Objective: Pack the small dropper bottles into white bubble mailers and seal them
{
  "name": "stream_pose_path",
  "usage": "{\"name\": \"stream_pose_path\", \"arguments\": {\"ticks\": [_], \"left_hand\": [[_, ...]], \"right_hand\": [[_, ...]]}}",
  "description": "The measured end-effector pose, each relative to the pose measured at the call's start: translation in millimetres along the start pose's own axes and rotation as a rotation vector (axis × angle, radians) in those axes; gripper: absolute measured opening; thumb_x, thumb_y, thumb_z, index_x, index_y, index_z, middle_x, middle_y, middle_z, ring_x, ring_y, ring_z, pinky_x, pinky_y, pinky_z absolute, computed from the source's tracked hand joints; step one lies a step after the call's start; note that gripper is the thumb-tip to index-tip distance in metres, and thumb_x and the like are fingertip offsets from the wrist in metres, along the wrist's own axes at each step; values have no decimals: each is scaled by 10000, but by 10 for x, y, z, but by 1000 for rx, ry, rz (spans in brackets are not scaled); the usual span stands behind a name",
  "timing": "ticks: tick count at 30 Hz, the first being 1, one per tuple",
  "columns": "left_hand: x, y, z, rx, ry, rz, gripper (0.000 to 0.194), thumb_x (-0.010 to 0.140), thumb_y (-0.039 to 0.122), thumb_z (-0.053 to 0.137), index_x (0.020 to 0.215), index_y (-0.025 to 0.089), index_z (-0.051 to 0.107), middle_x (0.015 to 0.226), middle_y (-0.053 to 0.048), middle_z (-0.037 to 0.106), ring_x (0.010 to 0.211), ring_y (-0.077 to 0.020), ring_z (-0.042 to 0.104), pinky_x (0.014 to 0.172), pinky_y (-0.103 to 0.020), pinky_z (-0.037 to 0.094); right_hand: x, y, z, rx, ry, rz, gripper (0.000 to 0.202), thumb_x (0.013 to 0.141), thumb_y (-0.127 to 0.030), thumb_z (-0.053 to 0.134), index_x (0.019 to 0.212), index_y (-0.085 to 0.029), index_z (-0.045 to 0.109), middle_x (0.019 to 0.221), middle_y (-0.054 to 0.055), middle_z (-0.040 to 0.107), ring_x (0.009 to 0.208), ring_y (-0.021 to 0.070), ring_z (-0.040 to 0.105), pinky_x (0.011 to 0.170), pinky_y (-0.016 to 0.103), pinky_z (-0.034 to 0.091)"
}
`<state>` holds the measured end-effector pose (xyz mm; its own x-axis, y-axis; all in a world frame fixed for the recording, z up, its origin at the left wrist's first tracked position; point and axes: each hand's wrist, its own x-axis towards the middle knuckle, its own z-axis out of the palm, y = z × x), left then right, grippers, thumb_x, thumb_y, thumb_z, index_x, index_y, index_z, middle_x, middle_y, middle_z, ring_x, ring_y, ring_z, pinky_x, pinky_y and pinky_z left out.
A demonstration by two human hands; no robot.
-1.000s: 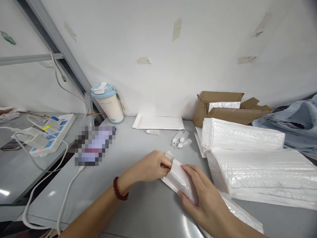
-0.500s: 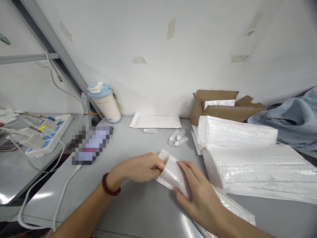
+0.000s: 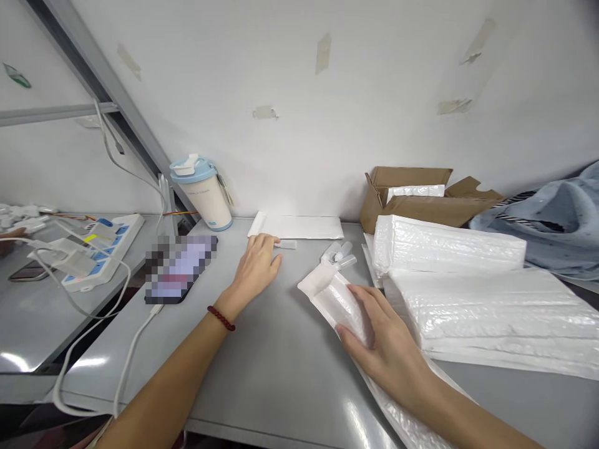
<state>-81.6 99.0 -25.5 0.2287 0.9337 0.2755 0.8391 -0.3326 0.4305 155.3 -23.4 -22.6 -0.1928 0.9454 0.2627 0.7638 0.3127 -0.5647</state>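
Observation:
My right hand point(image 3: 390, 343) grips a white bubble mailer point(image 3: 337, 300) from its right side, thumb below and fingers above. The mailer's mouth points up and left, and its lower part runs under my forearm. My left hand point(image 3: 256, 265) is at the back of the table, thumb apart from the fingers and nothing seen in it. Its fingertips are at the front edge of a flat white mailer point(image 3: 304, 227), beside a small clear dropper bottle point(image 3: 286, 244); whether they touch either I cannot tell. Several similar bottles point(image 3: 345, 254) lie just beyond the held mailer's mouth.
Stacked bubble mailers point(image 3: 496, 312) lie on the right, before an open cardboard box point(image 3: 416, 212) and blue cloth point(image 3: 552, 218). On the left are a tumbler point(image 3: 206, 199), a phone point(image 3: 185, 271) on a cable and a power strip point(image 3: 105, 252). Another person's hand point(image 3: 7, 242) shows at far left.
My left hand has left the mailer's mouth and moved back and left to beside the single bottle. My right hand still grips the mailer, whose open flap now lies nearer the group of bottles.

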Motion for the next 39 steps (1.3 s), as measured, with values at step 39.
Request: {"name": "stream_pose_path", "arguments": {"ticks": [39], "left_hand": [[-222, 537, -34, -466, -341, -68, 183, 700, 256, 632, 856, 176, 685, 928, -45, 643, 726, -153, 587, 674, -275, 505]], "right_hand": [[-42, -37, 70, 128, -109, 30, 501, 830, -248, 511, 1303, -177, 363, 1222, 128, 476, 1077, 254, 544, 894, 445, 505]]}}
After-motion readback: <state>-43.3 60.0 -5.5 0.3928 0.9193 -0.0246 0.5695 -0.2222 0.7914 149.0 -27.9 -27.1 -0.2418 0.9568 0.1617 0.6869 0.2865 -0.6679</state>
